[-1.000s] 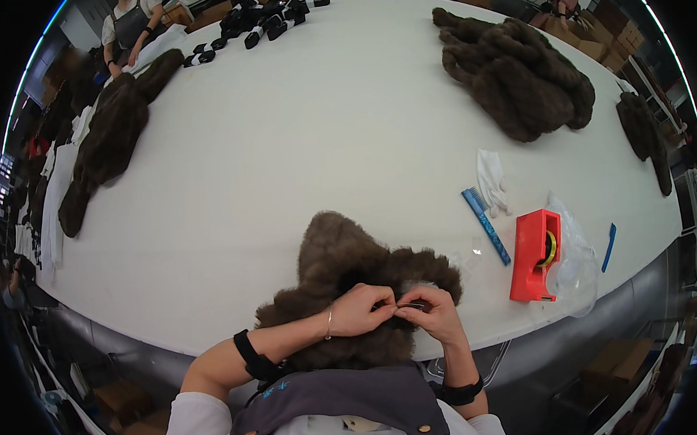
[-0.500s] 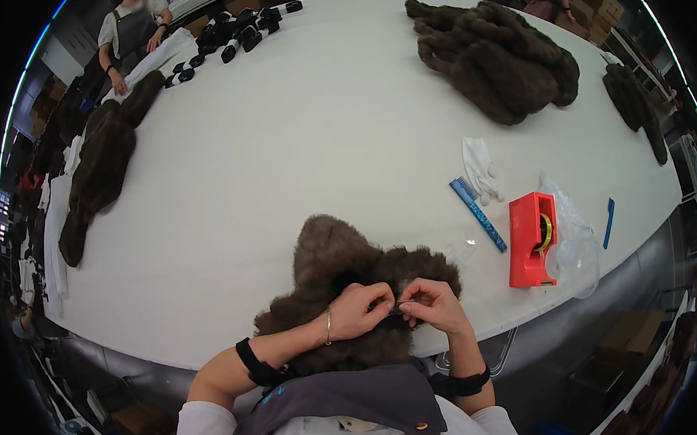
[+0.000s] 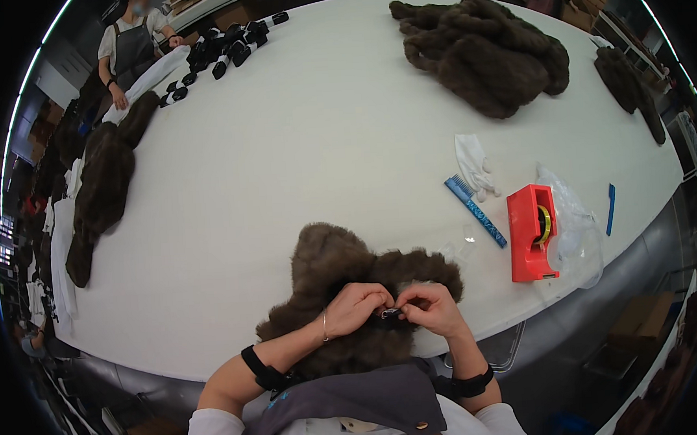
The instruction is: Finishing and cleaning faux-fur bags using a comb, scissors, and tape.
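Note:
A brown fur garment [image 3: 331, 258] lies bunched at the table's near edge, close against my body. Over its middle, my left hand [image 3: 357, 308] is closed in a pinch, with the fingertips almost meeting those of my right hand. My right hand [image 3: 432, 308] pinches too, thumb against forefinger. Between and just below the fingertips shows a small dark piece with a shiny edge [image 3: 390, 314]; its kind is too small to make out. Both hands seem to hold it, though the fingers cover part of it.
To the right lie a blue comb [image 3: 475, 212], a white glove [image 3: 474, 164], a red tape dispenser [image 3: 523, 236], a clear plastic bag [image 3: 578, 237] and a blue stick-like tool [image 3: 610, 210]. Fur pieces [image 3: 490, 60] are heaped far right. A co-worker [image 3: 133, 51] stands far left beside black bundles [image 3: 225, 47].
My fingertips have shifted slightly, and more of the shiny edge shows between them. The whole view has tilted a little; the fur garment stays in place.

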`<control>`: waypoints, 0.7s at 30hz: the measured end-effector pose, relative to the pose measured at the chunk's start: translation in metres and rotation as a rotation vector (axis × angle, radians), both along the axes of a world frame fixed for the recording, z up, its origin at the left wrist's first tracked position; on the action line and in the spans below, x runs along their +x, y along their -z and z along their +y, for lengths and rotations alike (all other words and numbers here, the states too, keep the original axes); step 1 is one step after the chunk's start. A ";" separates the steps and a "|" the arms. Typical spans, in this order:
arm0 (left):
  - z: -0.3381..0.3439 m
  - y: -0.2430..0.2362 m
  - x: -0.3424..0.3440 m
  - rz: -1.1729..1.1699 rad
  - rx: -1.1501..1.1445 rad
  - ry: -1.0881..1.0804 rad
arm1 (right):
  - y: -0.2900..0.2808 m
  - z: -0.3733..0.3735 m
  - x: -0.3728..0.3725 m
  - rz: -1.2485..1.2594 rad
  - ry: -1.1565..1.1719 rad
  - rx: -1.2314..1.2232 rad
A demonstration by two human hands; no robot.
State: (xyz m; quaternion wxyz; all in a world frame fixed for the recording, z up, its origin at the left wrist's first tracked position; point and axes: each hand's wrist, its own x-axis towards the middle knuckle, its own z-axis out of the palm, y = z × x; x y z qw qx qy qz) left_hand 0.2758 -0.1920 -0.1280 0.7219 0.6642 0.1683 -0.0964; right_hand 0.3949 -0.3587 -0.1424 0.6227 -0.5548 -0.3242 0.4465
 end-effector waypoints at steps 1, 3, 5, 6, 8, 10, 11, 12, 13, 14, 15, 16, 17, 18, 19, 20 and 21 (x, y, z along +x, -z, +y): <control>0.004 -0.004 0.005 0.080 0.070 0.141 | 0.000 0.001 -0.001 -0.001 0.002 0.002; 0.007 -0.002 0.010 0.079 -0.002 0.221 | -0.002 0.003 -0.005 0.021 0.016 0.044; 0.009 -0.001 0.010 0.080 -0.073 0.295 | -0.007 0.003 -0.005 0.005 0.015 0.066; 0.009 0.000 0.009 0.084 -0.131 0.291 | -0.009 0.004 -0.004 -0.010 0.015 0.085; 0.010 -0.001 0.008 0.086 -0.190 0.294 | -0.011 0.003 0.003 0.006 -0.027 0.071; 0.011 -0.002 0.007 0.082 -0.211 0.279 | -0.012 0.000 0.007 0.022 -0.069 0.057; 0.011 -0.004 0.008 0.081 -0.211 0.283 | -0.013 -0.001 0.008 0.066 -0.071 0.057; 0.009 -0.005 0.009 0.079 -0.123 0.303 | -0.014 -0.003 0.010 0.110 -0.071 0.057; 0.008 -0.007 0.009 0.075 -0.037 0.321 | -0.014 -0.008 0.015 0.105 -0.070 0.054; 0.008 -0.007 0.009 0.069 -0.040 0.324 | -0.013 -0.017 0.022 0.003 -0.010 0.043; 0.008 -0.007 0.008 0.062 -0.014 0.291 | -0.013 -0.027 0.030 -0.099 0.051 0.031; 0.007 -0.007 0.009 0.047 0.003 0.267 | -0.012 -0.043 0.040 -0.169 0.254 -0.023; 0.005 -0.006 0.008 0.040 0.009 0.242 | -0.011 -0.060 0.052 -0.243 0.459 -0.077; 0.005 -0.006 0.007 0.024 -0.006 0.257 | -0.013 -0.077 0.065 -0.365 0.695 -0.144; 0.004 -0.007 0.007 0.026 0.058 0.241 | -0.009 -0.099 0.079 -0.399 0.947 -0.191; 0.005 -0.007 0.007 0.031 0.124 0.219 | -0.007 -0.117 0.092 -0.538 1.131 -0.241; 0.005 -0.006 0.008 0.015 0.111 0.234 | -0.007 -0.134 0.103 -0.741 1.182 -0.394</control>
